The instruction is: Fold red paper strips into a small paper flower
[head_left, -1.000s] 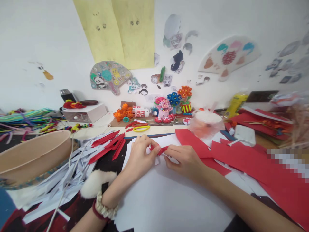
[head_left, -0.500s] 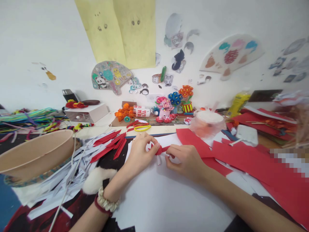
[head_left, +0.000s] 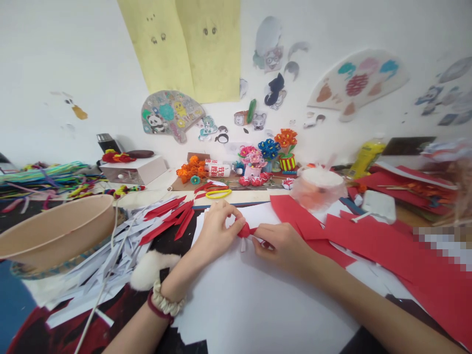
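Between my two hands is a small folded piece of red paper, with a short white strip end hanging below it. My left hand pinches its left side between thumb and fingertips. From the right, my right hand grips the red strip that runs out of the folded piece, fingers curled and closed. Both hands are just above a stack of white paper. Part of the strip is hidden inside my right fingers.
Red and white paper strips lie to the left, beside a beige basin. Large red sheets spread to the right. Yellow-handled scissors, a bagged cup and pipe-cleaner flowers stand or lie behind.
The folded red piece has turned slightly between my fingers, and my right hand has closed in nearer to it. The view has shifted a little.
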Motion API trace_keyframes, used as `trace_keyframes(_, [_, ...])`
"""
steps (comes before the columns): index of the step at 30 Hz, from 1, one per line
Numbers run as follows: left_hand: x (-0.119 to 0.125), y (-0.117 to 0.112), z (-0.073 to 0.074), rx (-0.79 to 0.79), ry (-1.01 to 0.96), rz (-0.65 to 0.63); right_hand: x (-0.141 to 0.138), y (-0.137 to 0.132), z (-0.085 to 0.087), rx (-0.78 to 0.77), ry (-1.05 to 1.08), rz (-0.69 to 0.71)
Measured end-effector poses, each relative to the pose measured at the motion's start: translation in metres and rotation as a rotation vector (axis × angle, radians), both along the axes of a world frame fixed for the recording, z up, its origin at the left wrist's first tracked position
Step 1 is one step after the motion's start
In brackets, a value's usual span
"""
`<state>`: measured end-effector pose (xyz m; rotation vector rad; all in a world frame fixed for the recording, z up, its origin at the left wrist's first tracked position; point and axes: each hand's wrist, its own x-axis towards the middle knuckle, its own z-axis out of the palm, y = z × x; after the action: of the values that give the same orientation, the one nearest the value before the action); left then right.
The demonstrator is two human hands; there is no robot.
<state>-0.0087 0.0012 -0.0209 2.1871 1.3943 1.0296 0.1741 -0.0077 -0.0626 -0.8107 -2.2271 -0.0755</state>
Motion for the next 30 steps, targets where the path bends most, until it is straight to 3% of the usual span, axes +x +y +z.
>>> trace_keyframes(14, [0.001, 0.000, 0.003, -0.012, -0.013, 0.010, 0.001, -0.001, 0.004, -0.021, -0.074, 0.011])
trace_keyframes(20, [-0.003, -0.001, 0.008, 0.086, 0.043, 0.030, -0.001, -0.002, 0.000, 0.038, -0.093, -0.137])
trace_keyframes(24, [-0.008, -0.006, 0.008, 0.209, 0.123, 0.143, 0.000, -0.001, 0.000, -0.116, -0.136, -0.196])
trace_keyframes(27, [-0.010, -0.010, 0.004, 0.144, 0.280, 0.161, 0.004, 0.001, 0.005, -0.289, -0.104, -0.203])
trace_keyframes(30, [-0.013, -0.012, 0.004, 0.088, 0.304, 0.173, 0.009, 0.004, 0.013, -0.328, -0.019, -0.270])
